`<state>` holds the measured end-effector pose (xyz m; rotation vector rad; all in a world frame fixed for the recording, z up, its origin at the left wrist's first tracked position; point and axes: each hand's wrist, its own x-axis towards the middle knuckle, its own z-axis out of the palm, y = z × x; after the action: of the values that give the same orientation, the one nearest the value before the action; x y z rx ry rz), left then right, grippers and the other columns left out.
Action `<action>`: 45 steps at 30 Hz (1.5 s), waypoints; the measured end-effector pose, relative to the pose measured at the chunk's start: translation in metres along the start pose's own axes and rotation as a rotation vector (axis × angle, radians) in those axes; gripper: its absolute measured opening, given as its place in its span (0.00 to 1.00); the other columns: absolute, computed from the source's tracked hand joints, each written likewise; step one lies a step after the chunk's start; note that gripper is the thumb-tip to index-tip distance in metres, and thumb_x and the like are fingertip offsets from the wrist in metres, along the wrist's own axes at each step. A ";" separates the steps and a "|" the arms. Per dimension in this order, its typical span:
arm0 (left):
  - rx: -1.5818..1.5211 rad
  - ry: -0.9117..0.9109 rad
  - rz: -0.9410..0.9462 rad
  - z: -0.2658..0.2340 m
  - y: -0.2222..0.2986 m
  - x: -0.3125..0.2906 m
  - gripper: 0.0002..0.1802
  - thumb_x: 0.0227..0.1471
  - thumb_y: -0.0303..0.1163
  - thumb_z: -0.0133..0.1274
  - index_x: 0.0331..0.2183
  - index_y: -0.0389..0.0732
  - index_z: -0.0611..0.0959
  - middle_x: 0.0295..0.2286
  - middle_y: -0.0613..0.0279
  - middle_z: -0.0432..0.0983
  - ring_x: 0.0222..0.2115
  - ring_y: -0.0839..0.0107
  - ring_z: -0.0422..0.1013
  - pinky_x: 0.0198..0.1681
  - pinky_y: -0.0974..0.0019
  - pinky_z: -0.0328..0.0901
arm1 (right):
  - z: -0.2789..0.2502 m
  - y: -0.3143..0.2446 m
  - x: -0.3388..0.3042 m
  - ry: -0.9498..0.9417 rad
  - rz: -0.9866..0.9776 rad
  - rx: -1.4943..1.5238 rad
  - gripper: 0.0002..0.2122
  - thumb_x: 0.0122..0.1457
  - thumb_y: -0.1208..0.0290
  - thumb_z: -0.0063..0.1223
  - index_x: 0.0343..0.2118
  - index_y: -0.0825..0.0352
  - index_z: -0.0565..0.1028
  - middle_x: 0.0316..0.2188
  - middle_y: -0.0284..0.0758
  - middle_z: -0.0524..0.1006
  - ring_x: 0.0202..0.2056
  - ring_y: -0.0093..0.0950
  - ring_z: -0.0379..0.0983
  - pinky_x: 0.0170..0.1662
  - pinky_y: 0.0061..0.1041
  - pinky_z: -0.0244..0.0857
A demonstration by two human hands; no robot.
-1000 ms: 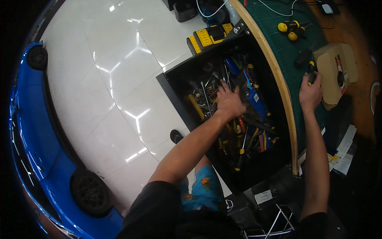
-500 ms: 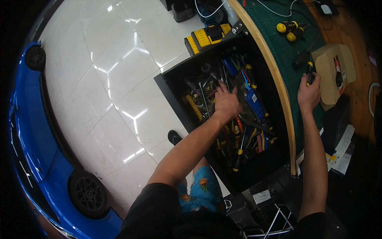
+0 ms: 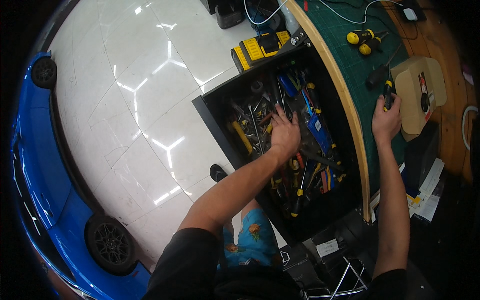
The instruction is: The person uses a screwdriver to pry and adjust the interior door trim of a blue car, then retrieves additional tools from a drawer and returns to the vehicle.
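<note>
My left hand [image 3: 286, 134] reaches into an open black drawer [image 3: 210, 111] full of jumbled hand tools. Its fingers are stretched out and apart, touching the tools, with a dark bar-like tool [image 3: 275, 92] just beyond the fingertips. Around it lie a yellow-handled tool [image 3: 242, 137], a blue flat package [image 3: 320, 131] and a screwdriver [image 3: 297, 202] with a black and yellow handle. Over the green cutting mat [image 3: 350, 75], my right hand [image 3: 386, 120] is closed round a black and yellow screwdriver [image 3: 388, 91], its shaft pointing away from me.
Two stubby yellow and black screwdrivers [image 3: 367, 41] and a dark-handled screwdriver [image 3: 377, 76] lie on the mat. An open cardboard box [image 3: 407, 82] sits beside my right hand. Yellow and black cases [image 3: 255, 50] stand beyond the drawer. A blue car [image 3: 55, 190] is parked at left.
My left hand has shifted slightly among the tools, and the dark bar-like tool shows more plainly at its fingertips. My right hand has moved slightly left and nearer with the screwdriver.
</note>
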<state>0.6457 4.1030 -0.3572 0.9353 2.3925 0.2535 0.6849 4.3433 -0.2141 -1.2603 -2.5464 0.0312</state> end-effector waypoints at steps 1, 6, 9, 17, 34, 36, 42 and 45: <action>0.008 0.006 -0.003 0.002 0.000 0.000 0.42 0.52 0.42 0.56 0.65 0.38 0.63 0.60 0.14 0.44 0.59 0.28 0.57 0.62 0.45 0.55 | 0.000 0.000 0.000 0.000 0.001 0.007 0.21 0.62 0.54 0.51 0.52 0.63 0.71 0.39 0.48 0.80 0.43 0.50 0.76 0.45 0.45 0.67; 0.002 0.049 -0.014 0.006 0.000 0.001 0.43 0.50 0.41 0.57 0.65 0.39 0.63 0.60 0.14 0.46 0.58 0.29 0.60 0.61 0.46 0.58 | 0.002 0.002 -0.001 0.020 -0.021 -0.011 0.21 0.62 0.54 0.51 0.52 0.62 0.70 0.39 0.49 0.80 0.43 0.50 0.76 0.46 0.46 0.67; -0.140 0.053 -0.029 -0.006 -0.002 0.001 0.43 0.49 0.39 0.56 0.64 0.42 0.63 0.59 0.16 0.49 0.57 0.29 0.60 0.59 0.48 0.61 | -0.001 -0.002 -0.001 -0.006 0.010 -0.036 0.21 0.62 0.54 0.51 0.52 0.63 0.70 0.39 0.49 0.80 0.43 0.50 0.77 0.46 0.46 0.67; -0.211 0.039 -0.025 -0.012 -0.008 0.004 0.41 0.50 0.39 0.56 0.64 0.44 0.63 0.58 0.17 0.53 0.56 0.28 0.62 0.56 0.48 0.66 | -0.002 -0.002 -0.001 -0.005 -0.014 -0.007 0.21 0.62 0.54 0.51 0.51 0.64 0.70 0.36 0.48 0.81 0.41 0.50 0.77 0.45 0.45 0.67; -0.131 0.036 -0.001 -0.004 -0.006 0.001 0.39 0.48 0.40 0.58 0.61 0.41 0.69 0.60 0.19 0.50 0.56 0.29 0.61 0.58 0.45 0.62 | 0.000 0.000 -0.001 0.041 -0.046 -0.040 0.20 0.62 0.55 0.51 0.52 0.62 0.69 0.36 0.49 0.80 0.40 0.50 0.77 0.44 0.47 0.67; -0.142 0.042 0.009 -0.005 -0.007 0.003 0.40 0.47 0.40 0.59 0.61 0.40 0.69 0.60 0.19 0.50 0.56 0.29 0.61 0.58 0.45 0.62 | 0.000 0.001 0.001 0.034 -0.034 -0.029 0.20 0.62 0.55 0.51 0.52 0.62 0.69 0.36 0.50 0.80 0.40 0.51 0.77 0.43 0.47 0.67; -0.165 0.048 -0.023 -0.005 -0.007 0.004 0.40 0.47 0.42 0.58 0.60 0.37 0.69 0.59 0.18 0.52 0.55 0.31 0.63 0.57 0.47 0.62 | -0.002 -0.002 -0.001 0.027 -0.051 -0.002 0.19 0.61 0.56 0.52 0.50 0.64 0.69 0.34 0.48 0.80 0.39 0.51 0.77 0.41 0.47 0.67; -0.328 0.053 -0.053 -0.012 -0.012 0.004 0.39 0.48 0.39 0.57 0.60 0.37 0.68 0.58 0.21 0.55 0.55 0.32 0.63 0.57 0.46 0.63 | -0.001 -0.001 -0.002 0.056 -0.093 -0.003 0.19 0.61 0.57 0.52 0.49 0.64 0.69 0.34 0.48 0.80 0.39 0.51 0.77 0.41 0.47 0.67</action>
<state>0.6291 4.0971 -0.3533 0.7197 2.3236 0.6354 0.6854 4.3410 -0.2132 -1.1267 -2.5544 -0.0270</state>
